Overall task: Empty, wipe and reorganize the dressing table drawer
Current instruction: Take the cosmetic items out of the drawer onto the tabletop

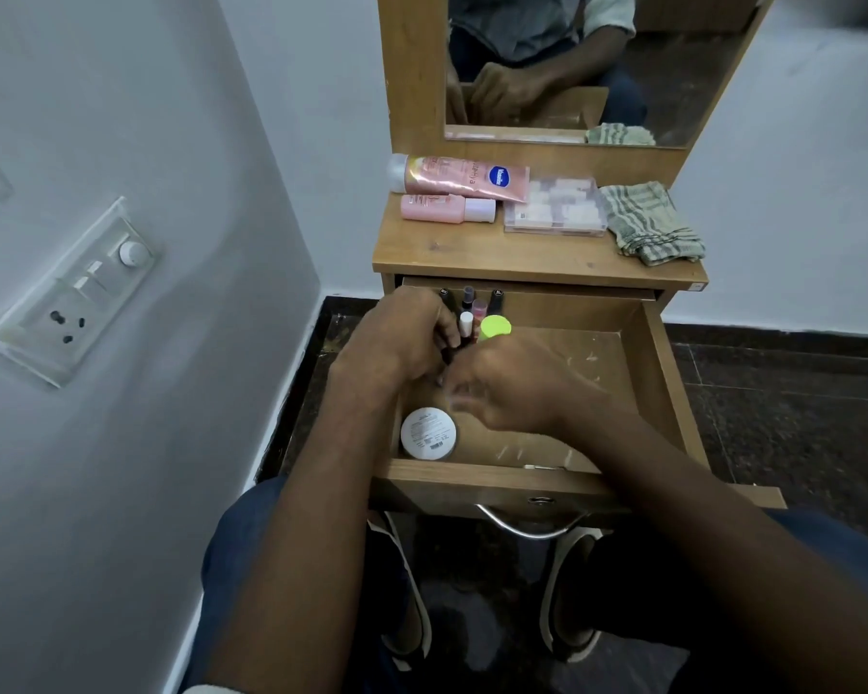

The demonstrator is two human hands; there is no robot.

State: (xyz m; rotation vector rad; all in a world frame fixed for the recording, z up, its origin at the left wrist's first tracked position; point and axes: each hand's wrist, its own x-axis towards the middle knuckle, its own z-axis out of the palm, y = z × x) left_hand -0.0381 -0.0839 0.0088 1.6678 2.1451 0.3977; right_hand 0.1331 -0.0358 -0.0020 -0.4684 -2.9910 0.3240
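Drawer: pulled out from under the surface, wooden, floor scuffed with pale marks; right half bare.
Left hand: inside the drawer's back-left corner, fingers curled round a cluster of upright small bottles and tubes; exact number held cannot be told.
Right hand: in the drawer middle, just beside the left hand, blurred; fingers bent toward the same cluster, whether it grips anything cannot be told.
Green cap: bright lime, round, standing at the back of the drawer, between the two hands.
White round jar: front-left corner of the drawer, label side up, apart from both hands.
Surface: carries a pink tube lying on its side, a pink bottle lying just in front of it, a clear box to their right, and a folded checked cloth at the right edge.
Mirror: above the surface, reflects the person's arms and the cloth.
Wall switch panel: on the left wall, well apart from the drawer.
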